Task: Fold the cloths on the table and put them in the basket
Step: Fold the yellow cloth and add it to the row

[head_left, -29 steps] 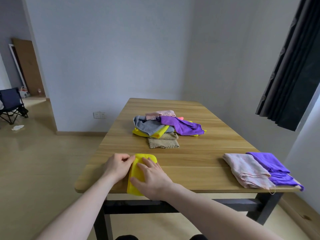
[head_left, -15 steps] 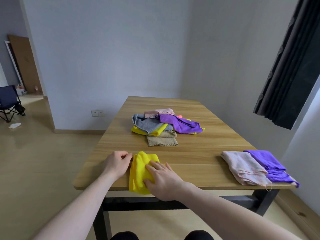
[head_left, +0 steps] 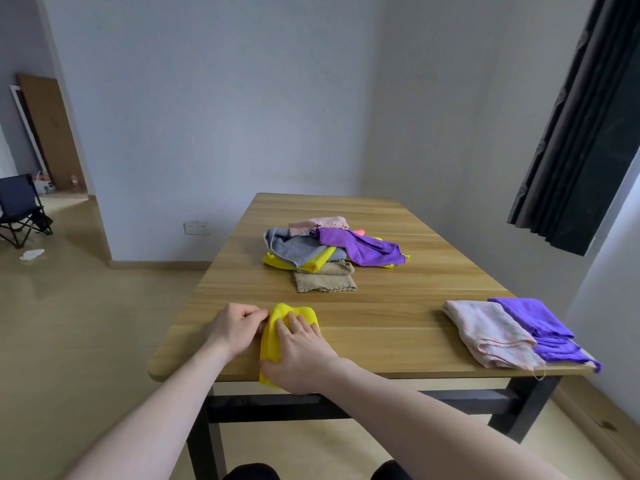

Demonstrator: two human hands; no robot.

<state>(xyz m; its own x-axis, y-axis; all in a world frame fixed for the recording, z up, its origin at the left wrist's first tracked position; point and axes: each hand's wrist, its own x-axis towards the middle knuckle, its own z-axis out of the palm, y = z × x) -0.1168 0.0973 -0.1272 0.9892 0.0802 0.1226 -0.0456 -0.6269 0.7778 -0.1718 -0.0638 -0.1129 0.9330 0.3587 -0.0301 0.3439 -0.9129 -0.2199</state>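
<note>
Head view gives us a yellow cloth (head_left: 273,336) lying folded at the near edge of the wooden counter (head_left: 398,306), its near end hanging slightly over the rim. Our right hand (head_left: 299,351) lies flat on top of it, fingers straight and spread, pressing it down; this grip is apart, not curled round anything. Our left hand (head_left: 235,327) sits just beside the cloth's left edge with its fingers curled, and its fingertips meet the fabric there, so this grip looks pinched on the cloth's edge.

Farther along the counter, near its middle, we see a loose pile of cloths (head_left: 329,251): a grey towel (head_left: 294,245), a purple cloth (head_left: 360,247), a pink cloth (head_left: 318,224) at the back, yellow fabric underneath and a tan cloth (head_left: 325,280) at the front, all overlapping. Well apart from these, at the counter's near right corner, two folded cloths lie side by side and touching: a pale pink cloth (head_left: 491,332) and a purple folded cloth (head_left: 540,327), the latter closest to the corner.

Beyond the counter stand a plain grey wall with a wall socket (head_left: 196,227), a dark curtain (head_left: 585,126) at the right, and a folding chair (head_left: 20,209) on the floor at far left.
</note>
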